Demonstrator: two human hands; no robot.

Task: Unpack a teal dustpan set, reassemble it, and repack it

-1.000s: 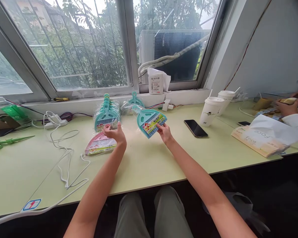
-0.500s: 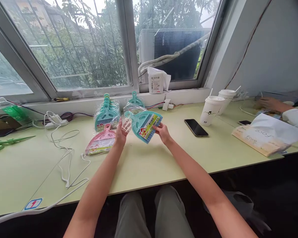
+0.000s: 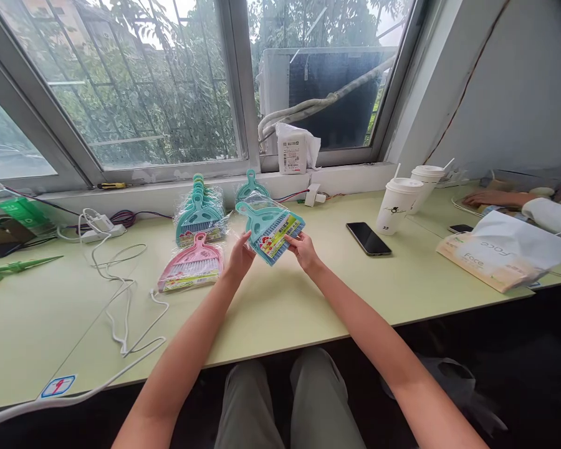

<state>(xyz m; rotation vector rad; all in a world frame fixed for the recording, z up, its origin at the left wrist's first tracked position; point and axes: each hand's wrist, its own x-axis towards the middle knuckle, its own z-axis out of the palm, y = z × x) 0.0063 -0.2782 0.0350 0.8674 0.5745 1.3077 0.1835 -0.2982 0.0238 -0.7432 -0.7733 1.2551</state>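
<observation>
Two hands meet at one turquoise dustpan set [image 3: 271, 232], wrapped in clear film and raised above the pale green table [image 3: 280, 312]; its long axis runs slantwise, the handle pointing up and to the left towards the window, the broad bristle edge facing down and to the right; the right hand [image 3: 305, 251] is closed on that bristle edge, thumb lying over the printed label and the other fingers mostly hidden behind; the left hand [image 3: 240, 257] stands at the opposite side, thumb up and fingers partly curled at the set's lower left edge, though I cannot tell whether it grips there or only touches; of the two, the left is the nearer to the handle, which lies above it and slightly to its right; just beside the left hand, on its outer side, a pink dustpan set [image 3: 192, 263] lies on the table with its handle away from the person; beyond that, near the sill, a row of turquoise sets [image 3: 199, 217] is packed closely together, and a single turquoise set [image 3: 251, 182] is placed behind the held one; a phone [image 3: 368, 239] lies to the right, well apart from the right hand.
</observation>
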